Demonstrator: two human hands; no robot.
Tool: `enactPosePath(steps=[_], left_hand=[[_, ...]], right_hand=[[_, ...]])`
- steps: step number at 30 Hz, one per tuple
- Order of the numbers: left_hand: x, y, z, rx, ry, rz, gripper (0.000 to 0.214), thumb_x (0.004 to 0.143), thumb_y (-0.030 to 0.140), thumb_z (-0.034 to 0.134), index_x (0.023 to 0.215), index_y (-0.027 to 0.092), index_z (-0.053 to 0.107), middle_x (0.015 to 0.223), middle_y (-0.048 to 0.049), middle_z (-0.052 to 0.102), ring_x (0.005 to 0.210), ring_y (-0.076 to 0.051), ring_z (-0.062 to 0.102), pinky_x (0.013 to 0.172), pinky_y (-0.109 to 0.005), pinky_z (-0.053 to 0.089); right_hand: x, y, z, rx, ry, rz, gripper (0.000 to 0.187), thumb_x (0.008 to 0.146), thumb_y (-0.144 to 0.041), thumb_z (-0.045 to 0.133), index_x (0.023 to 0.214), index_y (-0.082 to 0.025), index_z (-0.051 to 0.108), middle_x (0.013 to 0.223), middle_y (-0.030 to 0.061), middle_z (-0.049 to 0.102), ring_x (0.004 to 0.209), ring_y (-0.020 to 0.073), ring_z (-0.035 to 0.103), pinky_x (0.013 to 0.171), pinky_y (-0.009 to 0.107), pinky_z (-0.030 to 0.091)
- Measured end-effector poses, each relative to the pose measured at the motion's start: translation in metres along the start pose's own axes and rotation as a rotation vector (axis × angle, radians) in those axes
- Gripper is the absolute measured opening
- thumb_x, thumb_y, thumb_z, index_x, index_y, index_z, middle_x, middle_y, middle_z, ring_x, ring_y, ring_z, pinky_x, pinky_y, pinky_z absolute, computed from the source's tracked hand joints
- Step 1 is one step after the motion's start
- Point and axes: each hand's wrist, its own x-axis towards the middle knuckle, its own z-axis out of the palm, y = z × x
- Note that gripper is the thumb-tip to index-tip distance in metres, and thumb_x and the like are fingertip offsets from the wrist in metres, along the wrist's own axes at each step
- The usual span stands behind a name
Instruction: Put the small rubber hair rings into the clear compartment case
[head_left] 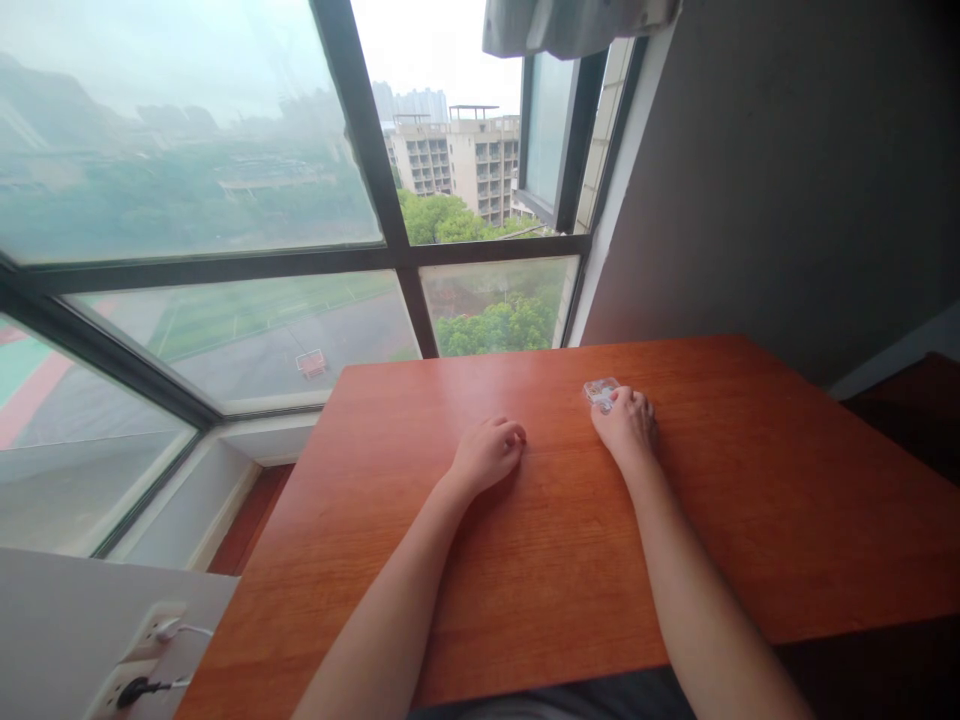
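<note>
On the wooden table my left hand [489,452] rests with its fingers curled loosely inward, and nothing shows in them. Farther right and slightly farther away, my right hand [628,422] grips a small clear plastic box [600,391]. The thumb and fingers are at the box's near right side and cover part of it. Something small and pale shows through the clear plastic, too small to name. The box is at the far part of the table, and the two hands are well apart.
The reddish-brown table [555,560] reaches to the window frame [409,256] at its far side. A grey wall [772,170] stands to the right. Low at the left, a wall socket [154,632] holds plugs with cables. A curtain [574,25] hangs at the top.
</note>
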Motion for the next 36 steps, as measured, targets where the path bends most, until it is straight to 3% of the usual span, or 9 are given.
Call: enactPosePath(steps=[19,29,36], left_hand=[[0.0,0.002,-0.002,0.003,0.0,-0.009,0.019,0.08,0.018,0.051,0.091,0.023,0.066,0.09,-0.0024,0.064,0.079,-0.016,0.058,0.068,-0.025,0.042],[-0.001,0.002,-0.002,0.006,0.007,-0.005,0.02,0.081,0.019,0.05,0.091,0.023,0.066,0.09,-0.0024,0.063,0.079,-0.016,0.058,0.068,-0.025,0.043],[-0.001,0.003,-0.001,-0.003,-0.005,-0.014,0.02,0.082,0.02,0.051,0.093,0.024,0.067,0.091,-0.0022,0.063,0.079,-0.015,0.058,0.069,-0.024,0.044]], right_hand=[[-0.001,0.001,-0.005,0.007,-0.036,-0.011,0.035,0.077,-0.035,0.06,0.107,-0.018,0.056,0.11,0.015,0.055,0.106,0.0325,0.052,0.079,0.037,0.044],[-0.001,0.0,-0.008,-0.012,-0.044,-0.026,0.033,0.078,-0.038,0.06,0.104,-0.02,0.055,0.108,0.013,0.056,0.102,0.029,0.054,0.079,0.034,0.042],[-0.011,-0.018,-0.012,0.069,-0.036,-0.07,0.033,0.076,-0.047,0.062,0.095,-0.023,0.053,0.101,0.0082,0.058,0.096,0.0247,0.055,0.073,0.03,0.039]])
